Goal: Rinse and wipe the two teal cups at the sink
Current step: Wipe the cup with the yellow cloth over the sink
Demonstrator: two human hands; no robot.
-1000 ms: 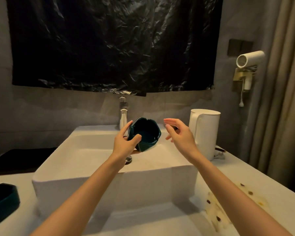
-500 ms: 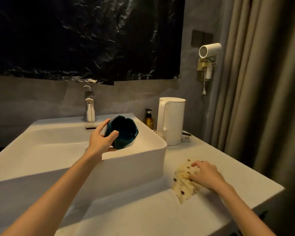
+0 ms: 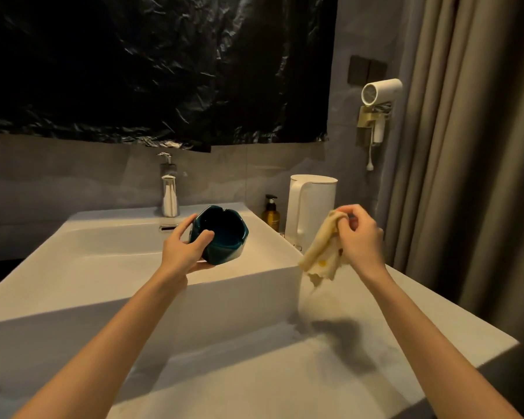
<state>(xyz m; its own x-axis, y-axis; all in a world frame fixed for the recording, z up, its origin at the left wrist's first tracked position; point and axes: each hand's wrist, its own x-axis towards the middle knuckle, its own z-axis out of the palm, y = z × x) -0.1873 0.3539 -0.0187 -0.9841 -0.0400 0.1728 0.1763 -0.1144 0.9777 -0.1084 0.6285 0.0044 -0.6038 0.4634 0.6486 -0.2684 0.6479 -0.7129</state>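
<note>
Basin of the sink [image 3: 103,258] lies open below my L hand [image 3: 182,252], w/ room to dip in. Faucet [image 3: 169,196] stands at the back rim. Kettle [image 3: 313,207] + brown bottle [image 3: 271,213] crowd the back R corner, just behind my R hand [image 3: 360,237]. Counter [image 3: 375,328] in front is open to pass over. Curtain [image 3: 466,176] walls off far R.

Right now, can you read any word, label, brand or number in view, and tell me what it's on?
No text in view can be read.
amber pump bottle: any label is too small and dim to read.
white kettle, hair dryer, teal cup, cloth: no lettering shows.
</note>
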